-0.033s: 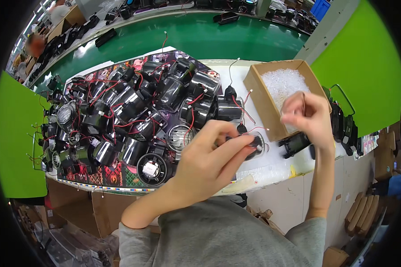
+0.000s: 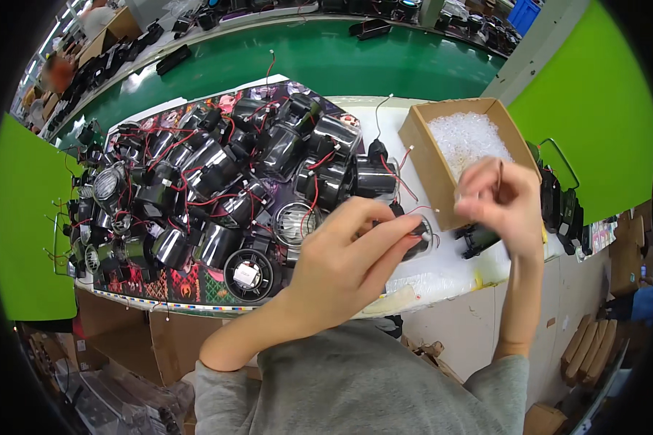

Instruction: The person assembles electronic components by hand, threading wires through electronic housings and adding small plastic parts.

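My left hand (image 2: pixel 352 254) is closed round a black part with a clear shell (image 2: pixel 419 238). Thin red and black wires with a small white plug come out beside it; my fingers cover much of the part. To its right, my right hand (image 2: pixel 502 199) is raised in front of the carton's near right side, thumb and fingers pinched together and a little blurred. Whatever they may hold is too small to tell. The open brown carton (image 2: pixel 432 170) contains many small clear plastic pieces (image 2: pixel 470 138).
Many black wired housings with clear shells (image 2: pixel 214 165) crowd the patterned mat to the left. A round black part (image 2: pixel 248 275) lies at its near edge. Black parts (image 2: pixel 479 238) lie beside the carton. A green conveyor (image 2: pixel 290 54) runs behind, and green panels (image 2: pixel 595 109) flank the bench.
My right hand has dropped slightly, toward me, still pinched. My left hand keeps its hold on the black part, almost unmoved.
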### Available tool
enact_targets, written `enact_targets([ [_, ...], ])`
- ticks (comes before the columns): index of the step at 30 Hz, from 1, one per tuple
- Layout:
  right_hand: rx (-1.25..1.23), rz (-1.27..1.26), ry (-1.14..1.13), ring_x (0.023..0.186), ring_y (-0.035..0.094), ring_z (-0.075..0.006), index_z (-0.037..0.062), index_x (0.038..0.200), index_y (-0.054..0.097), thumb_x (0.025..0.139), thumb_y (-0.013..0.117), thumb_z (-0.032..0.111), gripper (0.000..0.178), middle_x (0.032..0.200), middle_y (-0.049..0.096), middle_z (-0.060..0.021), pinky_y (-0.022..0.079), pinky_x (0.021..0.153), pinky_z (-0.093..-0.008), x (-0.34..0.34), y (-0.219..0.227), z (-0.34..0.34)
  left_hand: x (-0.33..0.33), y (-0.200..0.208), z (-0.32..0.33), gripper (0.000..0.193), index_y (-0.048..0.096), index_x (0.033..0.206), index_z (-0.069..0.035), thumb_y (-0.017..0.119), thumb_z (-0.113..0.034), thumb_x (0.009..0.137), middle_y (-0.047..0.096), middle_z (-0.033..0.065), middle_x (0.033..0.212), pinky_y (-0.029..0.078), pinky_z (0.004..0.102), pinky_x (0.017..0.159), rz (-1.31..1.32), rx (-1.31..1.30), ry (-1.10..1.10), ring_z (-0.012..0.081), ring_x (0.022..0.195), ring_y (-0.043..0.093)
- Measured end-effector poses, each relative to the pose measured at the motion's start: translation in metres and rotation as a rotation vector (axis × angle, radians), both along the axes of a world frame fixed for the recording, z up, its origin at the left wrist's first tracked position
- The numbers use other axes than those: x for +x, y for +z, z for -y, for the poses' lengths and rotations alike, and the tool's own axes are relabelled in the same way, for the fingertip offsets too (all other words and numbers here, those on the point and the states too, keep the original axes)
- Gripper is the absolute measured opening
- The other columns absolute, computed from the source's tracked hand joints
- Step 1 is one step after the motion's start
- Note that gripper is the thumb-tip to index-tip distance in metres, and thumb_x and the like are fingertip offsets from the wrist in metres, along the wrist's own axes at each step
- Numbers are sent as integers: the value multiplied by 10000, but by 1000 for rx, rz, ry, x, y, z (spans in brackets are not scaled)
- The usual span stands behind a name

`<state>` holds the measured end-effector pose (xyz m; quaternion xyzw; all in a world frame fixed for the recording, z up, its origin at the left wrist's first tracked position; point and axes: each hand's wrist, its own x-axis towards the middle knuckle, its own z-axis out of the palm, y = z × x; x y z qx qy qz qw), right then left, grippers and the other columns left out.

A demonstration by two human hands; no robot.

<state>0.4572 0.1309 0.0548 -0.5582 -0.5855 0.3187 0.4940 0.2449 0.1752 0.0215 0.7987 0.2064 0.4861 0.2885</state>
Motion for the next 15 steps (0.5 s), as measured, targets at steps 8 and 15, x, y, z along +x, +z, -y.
enact_targets([
  [8,201,-70,31,482,290,30,-20,767,635,661,713,-78,144,887,634,-67,219,433,-141,-42,-2,6,5,-1,-2,197,637,973,-23,641,-19,776,535,68,707,424,276,465,10,-77,-10,163,534,531],
  [15,122,-268,93,532,349,11,-53,784,624,699,700,-77,116,914,538,-53,280,478,-149,-38,-7,4,8,-7,-5,304,672,1003,-59,659,42,717,584,45,730,401,224,433,-16,88,70,105,530,528],
])
